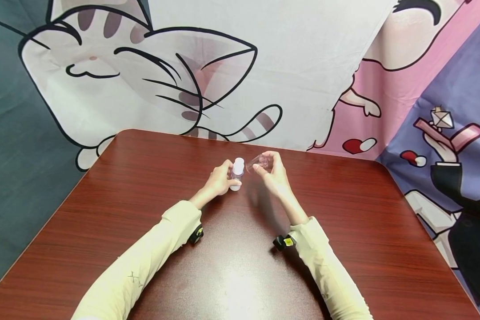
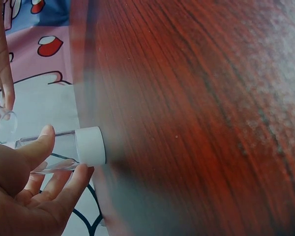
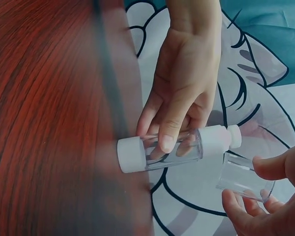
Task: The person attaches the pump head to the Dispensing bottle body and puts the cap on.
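Note:
Pinched upright between the thumb and fingers of my left hand [image 1: 218, 181] is a small clear bottle [image 3: 174, 151] with a white base [image 2: 91, 146] and a white nozzle top [image 3: 220, 138]. Its base is right at the tabletop in the wrist views. My right hand [image 1: 278, 178] holds a clear, see-through cap [image 3: 243, 177] between thumb and fingers, tilted, with its open end toward the bottle. In the head view the cap [image 1: 259, 163] is apart from the bottle, just right of its top.
Both hands are over the far half of a reddish-brown wooden table [image 1: 144, 178]. A cloth backdrop [image 1: 304, 66] with cartoon figures hangs behind the far edge. Black wrist cameras sit under both cuffs, such as the right one [image 1: 281, 242].

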`<state>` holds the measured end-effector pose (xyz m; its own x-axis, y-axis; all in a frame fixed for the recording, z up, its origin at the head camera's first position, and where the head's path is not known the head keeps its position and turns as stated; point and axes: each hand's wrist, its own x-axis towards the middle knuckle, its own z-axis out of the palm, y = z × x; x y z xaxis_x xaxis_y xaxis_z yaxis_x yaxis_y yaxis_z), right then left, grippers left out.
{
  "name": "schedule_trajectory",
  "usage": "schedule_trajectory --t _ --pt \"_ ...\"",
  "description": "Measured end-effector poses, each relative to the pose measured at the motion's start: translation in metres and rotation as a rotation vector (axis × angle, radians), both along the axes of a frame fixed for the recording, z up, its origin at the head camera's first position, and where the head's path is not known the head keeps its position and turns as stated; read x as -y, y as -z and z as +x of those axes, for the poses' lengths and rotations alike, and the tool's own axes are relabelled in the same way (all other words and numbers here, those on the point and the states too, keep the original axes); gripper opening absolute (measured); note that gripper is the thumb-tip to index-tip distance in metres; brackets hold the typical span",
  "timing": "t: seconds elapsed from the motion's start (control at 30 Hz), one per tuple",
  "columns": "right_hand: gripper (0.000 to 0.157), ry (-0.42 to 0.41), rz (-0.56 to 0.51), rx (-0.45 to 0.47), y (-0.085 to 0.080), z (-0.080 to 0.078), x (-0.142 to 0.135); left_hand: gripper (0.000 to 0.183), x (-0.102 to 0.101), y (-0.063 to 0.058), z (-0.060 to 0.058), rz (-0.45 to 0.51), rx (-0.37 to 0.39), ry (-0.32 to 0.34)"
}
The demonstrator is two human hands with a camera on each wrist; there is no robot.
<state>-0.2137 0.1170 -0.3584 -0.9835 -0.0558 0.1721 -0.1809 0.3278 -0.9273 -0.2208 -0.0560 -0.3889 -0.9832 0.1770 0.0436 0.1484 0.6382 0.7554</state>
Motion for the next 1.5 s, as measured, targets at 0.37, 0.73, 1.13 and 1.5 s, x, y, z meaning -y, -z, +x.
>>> schedule_trajectory --t 0.37,0.73,1.13,1.5 --pt "0.039 0.018 -0.057 -0.093 -0.006 0.002 0.005 0.04 0.0 0.0 0.001 -0.005 -0.001 0.002" --pt "0.041 -0.006 -0.128 -0.146 -0.004 0.0 0.011 0.04 0.001 -0.001 0.0 -0.004 -0.003 0.002" --pt "0.041 -0.047 -0.139 -0.164 -0.002 -0.001 0.017 0.038 0.001 -0.001 0.001 -0.012 -0.015 0.005" --pt "0.045 -0.097 -0.17 -0.169 -0.003 -0.002 0.021 0.038 0.001 -0.001 0.0 -0.007 -0.003 0.004"
